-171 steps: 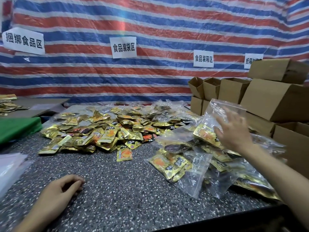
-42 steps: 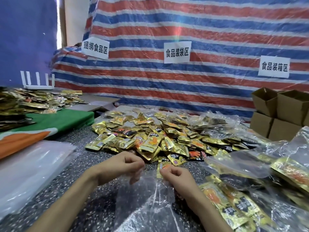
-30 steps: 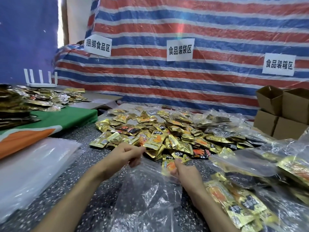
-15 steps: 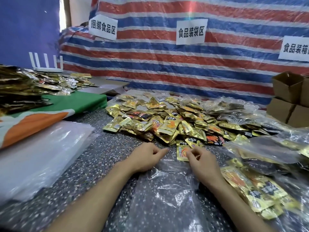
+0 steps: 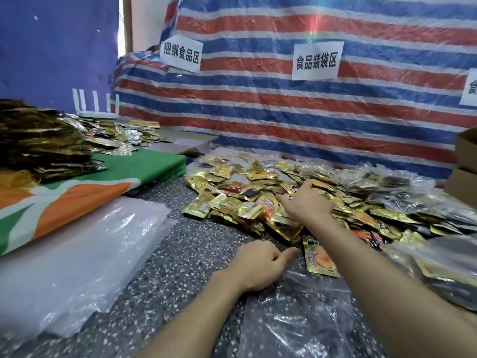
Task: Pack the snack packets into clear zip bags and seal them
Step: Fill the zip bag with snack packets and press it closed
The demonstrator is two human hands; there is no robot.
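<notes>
Reaches the right hand (image 5: 308, 202) out, palm down, onto the big pile of snack packets (image 5: 232, 205) in the middle of the speckled table (image 5: 180, 254). Spreads the thumb wide to the side and dips the fingers in among the gold packets; cannot tell if any packet is held. Rests the left hand (image 5: 258, 264) closer in, at the top edge of the clear zip bag (image 5: 296, 319), with the fingers curled and one finger poking out toward a loose packet (image 5: 318, 257) at the bag's top edge. Cannot tell if those fingers pinch the bag or only lie on it. Shows the bag lying flat on the table, close to the body and near the pile. Shows a stack of clear bags (image 5: 77, 254) on the left, next to a green and orange cloth (image 5: 77, 197), and filled bags (image 5: 438, 267) on the right.
</notes>
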